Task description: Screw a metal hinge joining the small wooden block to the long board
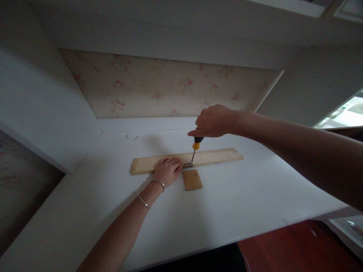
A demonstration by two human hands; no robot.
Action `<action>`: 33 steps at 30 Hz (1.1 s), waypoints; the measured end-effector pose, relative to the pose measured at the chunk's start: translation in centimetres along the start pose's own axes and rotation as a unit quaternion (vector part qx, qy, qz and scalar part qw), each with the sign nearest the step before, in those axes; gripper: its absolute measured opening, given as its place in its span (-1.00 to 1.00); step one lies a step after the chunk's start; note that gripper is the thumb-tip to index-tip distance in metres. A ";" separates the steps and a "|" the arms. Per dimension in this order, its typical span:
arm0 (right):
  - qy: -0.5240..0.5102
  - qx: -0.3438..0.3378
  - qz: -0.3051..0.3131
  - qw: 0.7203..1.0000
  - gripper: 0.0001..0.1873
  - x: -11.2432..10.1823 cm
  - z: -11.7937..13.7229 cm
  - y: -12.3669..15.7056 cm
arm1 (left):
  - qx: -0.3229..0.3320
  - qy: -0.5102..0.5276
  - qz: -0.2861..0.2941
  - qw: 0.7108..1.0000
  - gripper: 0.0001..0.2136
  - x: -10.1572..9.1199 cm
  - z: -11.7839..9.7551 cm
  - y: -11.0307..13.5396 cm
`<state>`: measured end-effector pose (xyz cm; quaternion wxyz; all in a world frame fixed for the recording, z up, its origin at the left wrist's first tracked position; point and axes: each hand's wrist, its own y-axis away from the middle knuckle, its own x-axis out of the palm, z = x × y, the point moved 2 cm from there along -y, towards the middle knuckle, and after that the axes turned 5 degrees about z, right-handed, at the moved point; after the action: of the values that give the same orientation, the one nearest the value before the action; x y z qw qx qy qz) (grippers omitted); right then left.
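Note:
A long pale wooden board (215, 155) lies flat across the white surface. My left hand (168, 170) is closed over the board's near edge, left of its middle, with the fingers pressed together on top. Beside its fingertips, a small metal hinge (187, 164) sits at the board's near edge. My right hand (214, 121) is wrapped round the black and yellow handle of a screwdriver (196, 146). The screwdriver stands nearly upright, its tip down at the hinge. Just in front of the hinge lies a small brown wooden plate (193, 180) with small holes along its far edge.
Several small screws (131, 137) lie on the white surface (241, 200) behind the board. A back wall with floral wallpaper (170, 87) and a white side panel (42, 87) enclose the space, with an overhang above. Reddish floor (283, 245) shows beyond the front edge.

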<state>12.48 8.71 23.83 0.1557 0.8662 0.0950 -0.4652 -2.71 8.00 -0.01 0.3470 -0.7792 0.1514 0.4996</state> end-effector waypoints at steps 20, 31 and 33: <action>-0.020 0.003 0.012 1.000 -0.25 0.0 -0.9 0.1 | -0.017 -0.010 -0.005 1.000 -0.81 0.1 -0.4 -0.1; -0.052 0.058 0.006 0.997 -0.20 0.3 -0.9 -0.3 | -0.026 -0.007 -0.002 1.000 -0.83 0.4 -0.3 -0.4; -0.066 0.058 0.011 0.996 -0.23 0.2 -0.6 -0.4 | -0.028 -0.009 -0.001 1.000 -0.81 0.5 -0.3 -0.4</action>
<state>12.94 9.35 23.92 0.1159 0.8424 0.0479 -0.5240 -2.08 8.12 -0.20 0.3273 -0.7841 0.1335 0.5102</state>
